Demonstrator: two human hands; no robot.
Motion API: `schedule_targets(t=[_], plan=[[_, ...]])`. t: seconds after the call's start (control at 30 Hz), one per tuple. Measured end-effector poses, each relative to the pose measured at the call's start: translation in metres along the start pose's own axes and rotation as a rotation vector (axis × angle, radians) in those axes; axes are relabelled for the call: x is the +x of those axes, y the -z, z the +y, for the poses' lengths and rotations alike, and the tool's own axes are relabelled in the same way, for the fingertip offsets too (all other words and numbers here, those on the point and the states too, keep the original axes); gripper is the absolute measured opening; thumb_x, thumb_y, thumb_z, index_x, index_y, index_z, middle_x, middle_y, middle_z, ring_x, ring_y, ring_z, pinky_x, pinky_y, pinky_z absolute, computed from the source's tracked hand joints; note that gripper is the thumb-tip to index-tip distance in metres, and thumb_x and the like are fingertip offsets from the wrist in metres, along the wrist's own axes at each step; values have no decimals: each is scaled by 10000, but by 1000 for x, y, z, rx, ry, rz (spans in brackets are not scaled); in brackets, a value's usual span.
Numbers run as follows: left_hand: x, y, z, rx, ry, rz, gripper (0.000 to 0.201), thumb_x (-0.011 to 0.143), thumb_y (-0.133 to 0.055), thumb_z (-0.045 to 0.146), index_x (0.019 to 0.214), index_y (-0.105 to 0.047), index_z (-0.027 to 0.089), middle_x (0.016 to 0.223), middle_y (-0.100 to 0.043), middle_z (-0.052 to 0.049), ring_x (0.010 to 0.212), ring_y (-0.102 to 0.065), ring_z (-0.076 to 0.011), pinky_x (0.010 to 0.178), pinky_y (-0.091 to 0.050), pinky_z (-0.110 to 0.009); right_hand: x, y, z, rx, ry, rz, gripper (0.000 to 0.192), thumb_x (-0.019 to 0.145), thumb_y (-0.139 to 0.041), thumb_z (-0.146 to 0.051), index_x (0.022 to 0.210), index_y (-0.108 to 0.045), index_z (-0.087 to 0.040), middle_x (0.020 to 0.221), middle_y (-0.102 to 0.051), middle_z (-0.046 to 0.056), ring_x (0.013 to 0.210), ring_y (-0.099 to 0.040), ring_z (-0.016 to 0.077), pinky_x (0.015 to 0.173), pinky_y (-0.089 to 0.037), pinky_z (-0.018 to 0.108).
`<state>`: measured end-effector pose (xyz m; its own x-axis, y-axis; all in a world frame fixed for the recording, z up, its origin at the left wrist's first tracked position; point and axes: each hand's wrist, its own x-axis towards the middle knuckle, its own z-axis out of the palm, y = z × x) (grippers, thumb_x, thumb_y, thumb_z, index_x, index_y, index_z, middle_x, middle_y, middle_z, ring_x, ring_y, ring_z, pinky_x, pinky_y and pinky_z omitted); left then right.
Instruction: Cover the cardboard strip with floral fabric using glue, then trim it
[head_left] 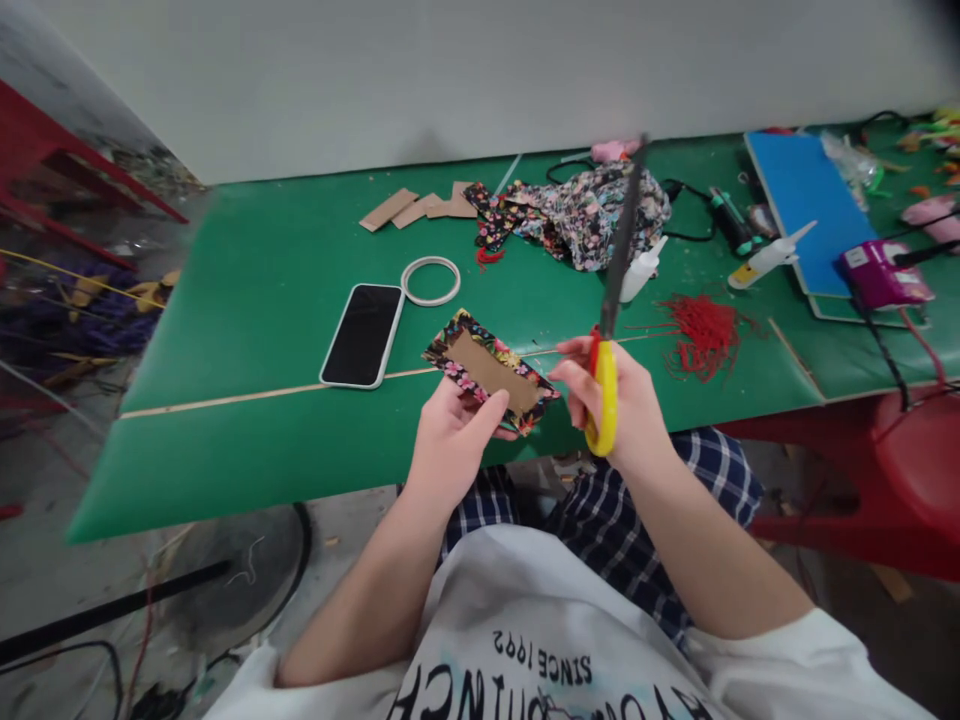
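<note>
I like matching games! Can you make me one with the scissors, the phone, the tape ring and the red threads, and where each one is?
Things:
1. scissors
2. phone
3. tape ring
4. red threads

Places:
A. flat on the green table, screen up, left of the floral piece
B. in the right hand, blades pointing up
C. loose pile on the table, right of the scissors
D. lying just behind the phone

Pairs: 1-B, 2-A, 3-D, 4-C

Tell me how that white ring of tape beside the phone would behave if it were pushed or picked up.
The white tape ring lies flat on the green table, so a push would probably slide it rather than roll it. It looks thin and hollow, so likely light. Stood on edge, it could roll away.
</note>
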<state>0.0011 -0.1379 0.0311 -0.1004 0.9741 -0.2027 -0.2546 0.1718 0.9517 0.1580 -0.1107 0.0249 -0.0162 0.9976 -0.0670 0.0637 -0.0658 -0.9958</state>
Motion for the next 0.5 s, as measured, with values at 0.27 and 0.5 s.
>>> schedule_targets(t=[0.27, 0.5], plan=[[4, 13, 6, -73, -112, 97, 187, 734, -690, 307, 866, -608, 201, 745, -685, -1, 515, -628, -122, 385, -505, -187, -17, 51, -4, -927, 397, -39, 631, 616, -593, -713, 939, -497, -180, 743, -559, 38, 627, -539, 175, 556, -418, 298], [-5, 12, 18, 31, -320, 227, 120, 778, -653, 304, 843, -628, 206, 715, -654, 6, 499, -591, -99, 384, -486, -164, -34, 71, -13, -1442, 721, -8, 467, 719, -589, -579, 899, -574, -148, 701, -638, 50, 667, -615, 198, 561, -387, 268]])
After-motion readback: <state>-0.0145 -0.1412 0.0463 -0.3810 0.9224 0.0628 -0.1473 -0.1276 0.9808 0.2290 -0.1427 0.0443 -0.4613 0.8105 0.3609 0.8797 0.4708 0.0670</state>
